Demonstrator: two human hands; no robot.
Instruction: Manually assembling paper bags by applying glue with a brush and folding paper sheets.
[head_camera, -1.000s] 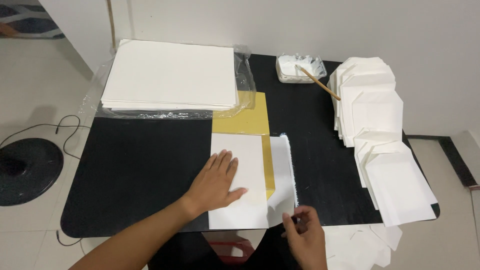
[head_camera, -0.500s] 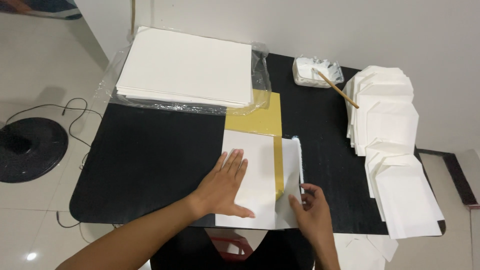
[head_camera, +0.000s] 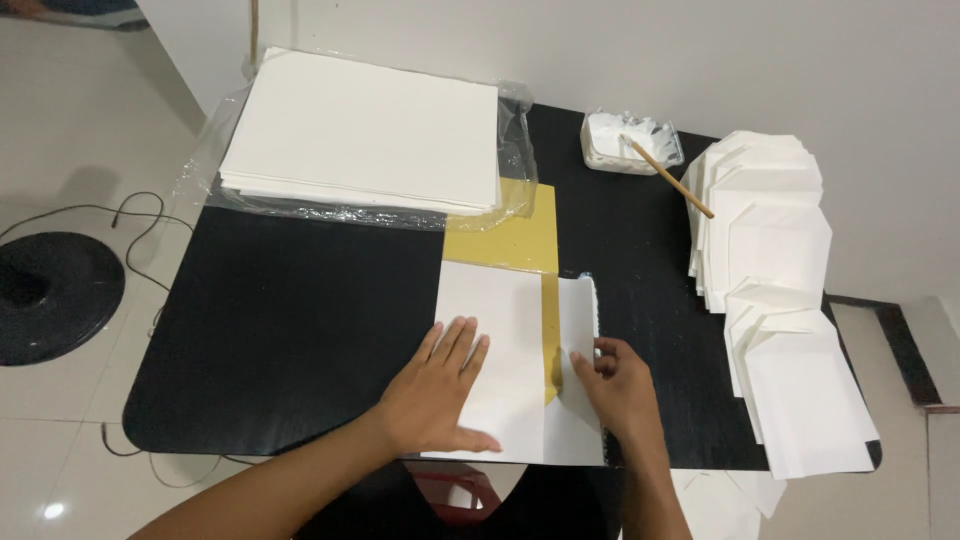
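Far left of the hands, off the table: round black disc base (head_camera: 45, 295) on the tiled floor, thin black cable (head_camera: 120, 215) looping from it. Black table (head_camera: 290, 330) takes most of the view.

Up and left of the left hand: thick stack of white paper sheets (head_camera: 365, 130) on crinkled clear plastic wrap (head_camera: 215, 165), well apart from both hands. Yellow sheet (head_camera: 515, 235) pokes out from under the stack's right corner and runs down under the work piece.

Left hand (head_camera: 440, 390) lies flat, palm down, fingers spread, pressing on the white folded sheet (head_camera: 500, 340) at the near table edge. Nothing gripped, just holding it down.

Between the hands a narrow yellow strip shows through the gap in the white sheet.

Right hand (head_camera: 620, 385) just right of that strip, fingertips curled and pinching the right flap (head_camera: 580, 320) of the sheet near its edge; partly closed hold, thumb hidden so exact pinch is hard to tell. Nothing blocks either hand.

Up and right of the right hand: small clear tub of white paste (head_camera: 630, 140) with a wooden stick (head_camera: 670, 178) leaning out. Further right: overlapping pile of finished white envelopes (head_camera: 775, 300) running down the table's right side, close to but not touching the right hand. A few more white pieces (head_camera: 730, 495) lie below the table edge.
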